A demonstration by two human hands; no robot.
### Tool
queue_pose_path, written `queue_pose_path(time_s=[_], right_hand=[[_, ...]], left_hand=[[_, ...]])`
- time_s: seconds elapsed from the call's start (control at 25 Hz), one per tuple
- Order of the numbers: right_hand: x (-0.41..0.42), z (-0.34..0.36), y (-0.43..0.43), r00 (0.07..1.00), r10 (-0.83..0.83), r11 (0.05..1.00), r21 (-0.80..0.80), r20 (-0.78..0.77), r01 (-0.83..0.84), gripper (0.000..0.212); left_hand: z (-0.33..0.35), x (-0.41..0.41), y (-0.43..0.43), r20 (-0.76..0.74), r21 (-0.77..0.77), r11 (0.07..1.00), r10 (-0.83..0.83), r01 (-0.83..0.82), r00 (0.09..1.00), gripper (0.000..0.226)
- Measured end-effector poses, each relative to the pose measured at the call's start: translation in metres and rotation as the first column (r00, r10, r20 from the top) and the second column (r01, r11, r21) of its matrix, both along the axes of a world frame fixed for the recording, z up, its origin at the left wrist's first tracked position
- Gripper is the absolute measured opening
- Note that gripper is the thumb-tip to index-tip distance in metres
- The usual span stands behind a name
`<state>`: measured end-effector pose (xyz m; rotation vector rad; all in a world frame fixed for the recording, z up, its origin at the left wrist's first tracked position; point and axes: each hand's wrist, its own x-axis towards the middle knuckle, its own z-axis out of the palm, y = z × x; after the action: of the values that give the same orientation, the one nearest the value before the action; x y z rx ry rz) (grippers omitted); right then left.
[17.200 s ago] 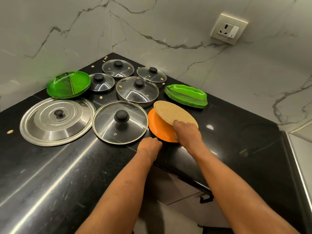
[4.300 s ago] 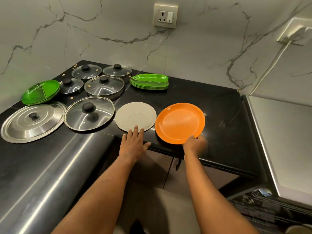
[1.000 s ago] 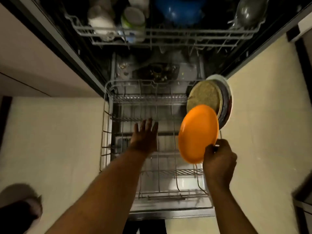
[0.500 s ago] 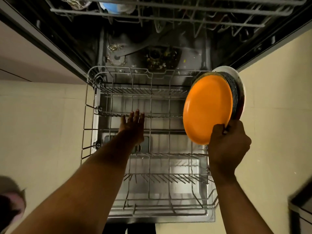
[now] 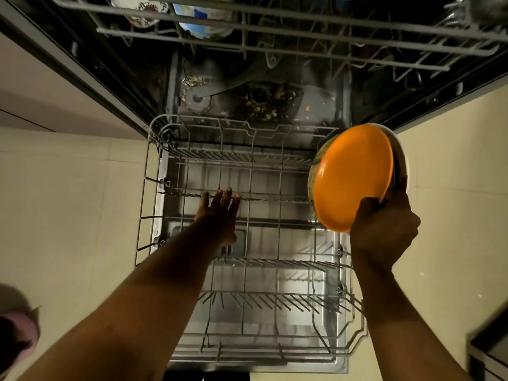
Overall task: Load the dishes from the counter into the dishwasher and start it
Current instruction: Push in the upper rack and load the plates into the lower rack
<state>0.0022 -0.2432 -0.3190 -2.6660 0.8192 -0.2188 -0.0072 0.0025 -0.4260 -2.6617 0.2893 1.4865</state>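
Head camera: the right hand (image 5: pixel 384 232) pinches the orange plate (image 5: pixel 353 177) by its low edge, at the right side of the lower rack (image 5: pixel 147 171), against other plates (image 5: pixel 402 152). The left hand (image 5: pixel 220 215) hovers flat, holding nothing. It's dark; maybe no slot holds the plate, so it could tip over.
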Motion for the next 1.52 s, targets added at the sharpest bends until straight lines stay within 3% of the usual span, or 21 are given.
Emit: queue_pose_path(time_s=[0.32, 0.48, 0.64, 0.84, 1.28, 1.52], right_hand=[[0.015, -0.007, 0.012, 0.988, 0.124, 0.991, -0.039, -0.087, -0.128, 0.036], [0.017, -0.028, 0.011, 0.962, 0.192, 0.957, -0.181, -0.193, -0.228, 0.050], [0.025, -0.004, 0.017, 0.979, 0.170, 0.971, -0.149, -0.110, -0.185, 0.036], [0.025, 0.014, 0.004, 0.959, 0.241, 0.951, -0.161, -0.148, -0.264, 0.027], [0.017, 0.012, -0.002, 0.963, 0.253, 0.948, -0.174, -0.092, -0.266, 0.022], [0.012, -0.003, 0.016, 0.963, 0.230, 0.969, -0.053, -0.143, -0.239, 0.030]], left_hand=[[0.000, 0.008, -0.001, -0.027, 0.009, 0.999, -0.030, 0.031, 0.999, 0.102], [0.001, 0.009, -0.002, -0.038, 0.003, 1.000, -0.021, 0.021, 0.999, 0.101], [0.004, 0.010, -0.002, -0.031, -0.015, 1.000, -0.011, 0.010, 0.999, 0.100], [0.006, 0.011, -0.002, -0.039, -0.017, 1.000, 0.002, -0.003, 0.999, 0.100], [0.005, 0.012, -0.002, -0.050, -0.022, 1.000, -0.013, 0.012, 0.999, 0.101], [0.005, 0.012, -0.001, -0.046, -0.038, 0.999, -0.002, 0.000, 0.999, 0.101]])
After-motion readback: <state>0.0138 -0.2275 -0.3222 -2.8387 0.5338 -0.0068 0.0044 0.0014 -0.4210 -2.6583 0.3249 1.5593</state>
